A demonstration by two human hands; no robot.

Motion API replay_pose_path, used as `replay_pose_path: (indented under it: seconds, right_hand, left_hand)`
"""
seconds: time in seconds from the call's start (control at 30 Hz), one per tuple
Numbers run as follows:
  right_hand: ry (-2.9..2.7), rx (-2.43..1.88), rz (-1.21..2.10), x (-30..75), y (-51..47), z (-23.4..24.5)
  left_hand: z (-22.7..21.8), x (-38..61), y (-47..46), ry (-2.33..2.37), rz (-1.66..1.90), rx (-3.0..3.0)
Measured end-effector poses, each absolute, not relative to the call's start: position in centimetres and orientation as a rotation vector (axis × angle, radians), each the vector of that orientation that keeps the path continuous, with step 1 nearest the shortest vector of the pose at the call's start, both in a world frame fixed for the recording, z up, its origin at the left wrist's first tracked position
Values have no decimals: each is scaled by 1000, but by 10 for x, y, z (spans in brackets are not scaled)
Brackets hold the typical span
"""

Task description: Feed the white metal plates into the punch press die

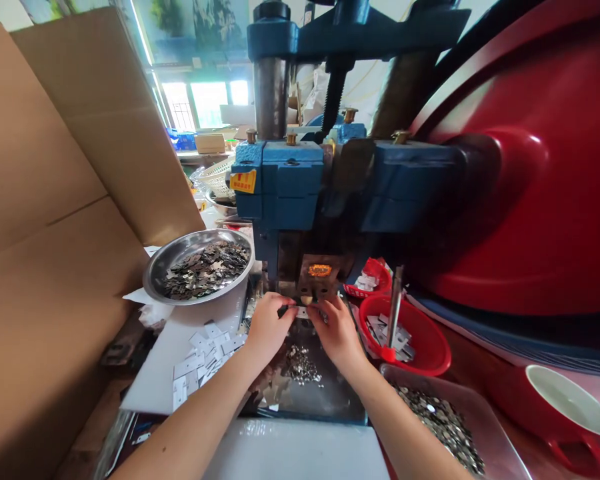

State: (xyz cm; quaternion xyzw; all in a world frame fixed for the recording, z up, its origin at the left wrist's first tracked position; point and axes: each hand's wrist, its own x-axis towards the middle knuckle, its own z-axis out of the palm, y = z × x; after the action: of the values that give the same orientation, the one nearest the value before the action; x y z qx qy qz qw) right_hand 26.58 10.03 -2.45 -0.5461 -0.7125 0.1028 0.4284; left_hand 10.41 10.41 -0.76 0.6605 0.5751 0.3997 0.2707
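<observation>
A: Where'd light come from?
B: Windows (207, 105) at the back were v bright, nearly blown out, w/ bluish haze
A: Shadows?
B: Blue press (290, 200) went near-black mid-body, cardboard (50, 220) dimmed twd its foot
A: Any glare?
B: Yep, small hotspot showed on the red wheel (530, 173)
A: Focus?
B: Mostly OK, bg was soft & washed out; mug (525, 410) looked stretched nr RH edge

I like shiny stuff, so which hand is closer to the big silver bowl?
Left. The left hand is just right of the silver bowl; the right hand is farther right.
</observation>
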Motion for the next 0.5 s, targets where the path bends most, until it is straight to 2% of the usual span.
replay_pose_path:
  seconds: [0.5]
  right_hand:
    - [-1695, -1380, 442, 262, 115, -34]
  left_hand:
    - [-15, 104, 125, 1360, 942, 1718]
